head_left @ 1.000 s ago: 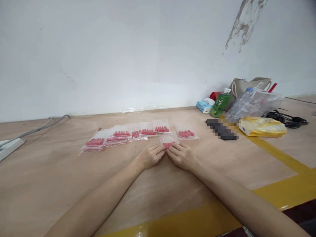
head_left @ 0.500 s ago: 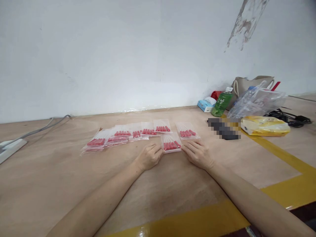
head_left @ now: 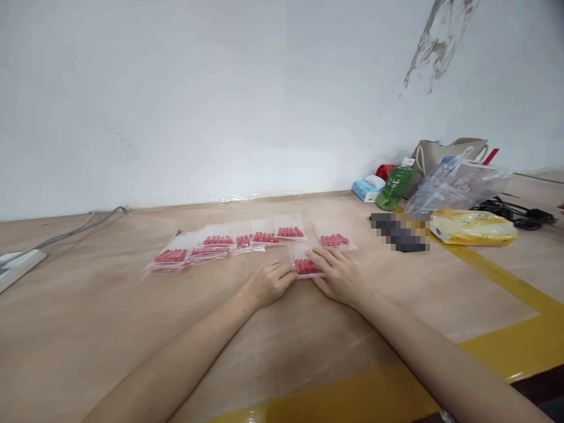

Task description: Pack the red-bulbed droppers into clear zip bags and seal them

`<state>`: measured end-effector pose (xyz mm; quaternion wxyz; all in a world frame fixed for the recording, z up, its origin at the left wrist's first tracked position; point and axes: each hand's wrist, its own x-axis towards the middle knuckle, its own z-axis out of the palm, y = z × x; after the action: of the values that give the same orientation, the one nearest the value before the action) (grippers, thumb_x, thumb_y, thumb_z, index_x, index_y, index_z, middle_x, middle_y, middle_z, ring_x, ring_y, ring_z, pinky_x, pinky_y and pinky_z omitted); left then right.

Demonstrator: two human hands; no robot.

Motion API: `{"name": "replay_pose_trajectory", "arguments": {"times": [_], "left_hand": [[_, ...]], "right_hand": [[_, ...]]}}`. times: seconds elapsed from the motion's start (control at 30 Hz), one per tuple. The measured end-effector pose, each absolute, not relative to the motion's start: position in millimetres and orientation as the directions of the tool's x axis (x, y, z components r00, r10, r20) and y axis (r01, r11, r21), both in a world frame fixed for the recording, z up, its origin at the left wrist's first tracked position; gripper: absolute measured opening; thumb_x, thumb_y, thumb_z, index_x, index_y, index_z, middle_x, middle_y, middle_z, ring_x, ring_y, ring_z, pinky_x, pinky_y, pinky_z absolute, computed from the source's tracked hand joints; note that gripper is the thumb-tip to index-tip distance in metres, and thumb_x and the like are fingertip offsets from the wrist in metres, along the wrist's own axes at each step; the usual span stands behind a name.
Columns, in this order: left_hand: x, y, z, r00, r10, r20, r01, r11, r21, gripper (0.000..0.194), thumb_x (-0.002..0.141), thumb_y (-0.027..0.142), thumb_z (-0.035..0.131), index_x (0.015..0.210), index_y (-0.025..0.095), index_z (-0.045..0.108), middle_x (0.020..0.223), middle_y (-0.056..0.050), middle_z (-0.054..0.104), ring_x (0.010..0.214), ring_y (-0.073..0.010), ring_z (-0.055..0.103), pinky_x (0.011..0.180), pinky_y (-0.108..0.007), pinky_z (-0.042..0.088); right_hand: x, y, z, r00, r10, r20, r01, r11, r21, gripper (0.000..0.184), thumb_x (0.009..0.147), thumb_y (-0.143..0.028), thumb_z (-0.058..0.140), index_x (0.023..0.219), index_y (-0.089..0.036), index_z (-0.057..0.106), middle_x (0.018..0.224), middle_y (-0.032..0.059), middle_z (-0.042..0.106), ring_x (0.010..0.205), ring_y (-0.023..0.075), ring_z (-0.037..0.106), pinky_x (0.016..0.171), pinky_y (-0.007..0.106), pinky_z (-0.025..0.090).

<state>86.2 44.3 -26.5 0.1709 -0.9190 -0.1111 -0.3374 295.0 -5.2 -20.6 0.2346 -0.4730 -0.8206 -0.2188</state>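
Note:
A small clear zip bag [head_left: 302,254] with several red capsule-shaped pieces inside lies flat on the table between my hands. My left hand [head_left: 274,283] is closed, its thumb and fingertips pinching the bag's lower left corner. Over the bag's right side reaches my right hand [head_left: 338,275], fingers on top of the red pieces and thumb at the lower edge. The fingers cover part of the contents. Just beyond my right hand lies another filled bag [head_left: 333,235]. A further filled bag [head_left: 289,228] lies behind the one I hold.
More filled bags [head_left: 170,256] lie overlapping in a row to the left. At the right are a dark pixelated object [head_left: 400,232], a yellow tissue pack [head_left: 473,228], a green bottle [head_left: 396,185], a blue tissue pack [head_left: 366,190] and black cables [head_left: 502,208]. A power strip [head_left: 20,267] sits far left.
My right hand has moved left from the bag's right edge, and its fingers now lie over the red pieces. My left hand stays at the left corner.

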Motion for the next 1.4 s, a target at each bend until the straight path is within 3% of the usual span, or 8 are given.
{"name": "replay_pose_trajectory", "arguments": {"times": [0.17, 0.27, 0.37, 0.47, 0.6, 0.8, 1.17, 1.4], "left_hand": [[83, 51, -14, 0.685, 0.339, 0.644, 0.49, -0.869, -0.064, 0.034, 0.086, 0.036, 0.047, 0.114, 0.018, 0.052, 0.113, -0.01, 0.057, 0.107, -0.0228, 0.05, 0.091, -0.039, 0.04], [73, 71, -12, 0.453, 0.616, 0.645, 0.787, -0.616, 0.036, 0.044, 0.084, 0.042, 0.047, 0.124, 0.022, 0.046, 0.128, -0.012, 0.045, 0.121, -0.0307, 0.036, 0.096, -0.05, 0.03], [64, 90, -17, 0.37, 0.76, 0.534, 0.882, -0.467, 0.053, 0.049, 0.08, 0.047, 0.05, 0.124, 0.025, 0.047, 0.129, -0.012, 0.044, 0.12, -0.034, 0.035, 0.094, -0.052, 0.029], [61, 99, -24, 0.417, 0.789, 0.452, 0.871, -0.488, 0.048, 0.044, 0.082, 0.046, 0.047, 0.122, 0.027, 0.047, 0.126, -0.011, 0.046, 0.116, -0.0309, 0.041, 0.093, -0.05, 0.031], [67, 99, -28, 0.453, 0.766, 0.456, 0.848, -0.528, 0.046, 0.041, 0.084, 0.04, 0.046, 0.122, 0.025, 0.048, 0.125, -0.013, 0.045, 0.114, -0.0307, 0.041, 0.093, -0.05, 0.031], [90, 100, -31, 0.461, 0.759, 0.459, 0.836, -0.546, 0.063, 0.044, 0.084, 0.041, 0.046, 0.124, 0.024, 0.046, 0.126, -0.015, 0.043, 0.115, -0.0317, 0.04, 0.094, -0.05, 0.029], [105, 93, -23, 0.387, 0.866, 0.316, 0.9, -0.43, 0.076, 0.047, 0.086, 0.05, 0.034, 0.129, 0.033, 0.038, 0.135, -0.011, 0.034, 0.122, -0.0349, 0.029, 0.092, -0.063, 0.02], [136, 100, -25, 0.37, 0.868, 0.332, 0.895, -0.429, 0.123, 0.048, 0.083, 0.05, 0.039, 0.128, 0.03, 0.04, 0.135, -0.011, 0.034, 0.122, -0.0353, 0.029, 0.094, -0.062, 0.017]], "right_hand": [[275, -11, -21, -0.333, 0.794, 0.509, 0.918, 0.395, -0.016, 0.032, 0.08, -0.017, 0.049, 0.109, -0.023, 0.058, 0.104, 0.0076, 0.064, 0.087, 0.0204, 0.059, 0.059, 0.027, 0.048], [289, -11, -13, -0.193, 0.835, 0.515, 0.837, 0.414, -0.357, 0.027, 0.084, -0.023, 0.044, 0.105, -0.023, 0.061, 0.102, 0.0066, 0.066, 0.085, 0.0201, 0.062, 0.067, 0.032, 0.051], [311, -5, 7, 0.081, 0.964, 0.255, 0.495, 0.183, -0.849, 0.028, 0.086, -0.034, 0.041, 0.093, -0.02, 0.065, 0.081, 0.0068, 0.069, 0.068, 0.02, 0.065, 0.054, 0.034, 0.054], [332, 9, 31, 0.161, 0.986, -0.045, 0.073, -0.058, -0.996, 0.027, 0.083, -0.037, 0.047, 0.082, -0.016, 0.065, 0.07, 0.0085, 0.067, 0.056, 0.0182, 0.064, 0.047, 0.032, 0.054], [337, 41, 42, 0.294, 0.943, 0.156, -0.026, 0.171, -0.985, 0.029, 0.075, -0.044, 0.057, 0.084, -0.017, 0.064, 0.075, 0.0062, 0.067, 0.061, 0.0163, 0.063, 0.056, 0.034, 0.056], [308, 100, 1, 0.104, 0.798, 0.593, 0.549, 0.452, -0.703, 0.04, 0.083, -0.046, 0.041, 0.102, -0.019, 0.064, 0.105, 0.0075, 0.063, 0.098, 0.0198, 0.057, 0.087, 0.039, 0.045], [353, 53, -27, 0.003, 0.981, 0.192, 0.979, 0.036, -0.2, 0.066, 0.08, -0.058, 0.037, 0.126, -0.012, 0.043, 0.13, 0.0188, 0.042, 0.119, 0.0328, 0.039, 0.095, 0.047, 0.031], [327, -32, -12, -0.21, 0.976, 0.06, 0.935, 0.219, -0.28, 0.071, 0.079, -0.062, 0.036, 0.13, -0.012, 0.039, 0.137, 0.0169, 0.034, 0.125, 0.0297, 0.033, 0.099, 0.041, 0.031]]}}
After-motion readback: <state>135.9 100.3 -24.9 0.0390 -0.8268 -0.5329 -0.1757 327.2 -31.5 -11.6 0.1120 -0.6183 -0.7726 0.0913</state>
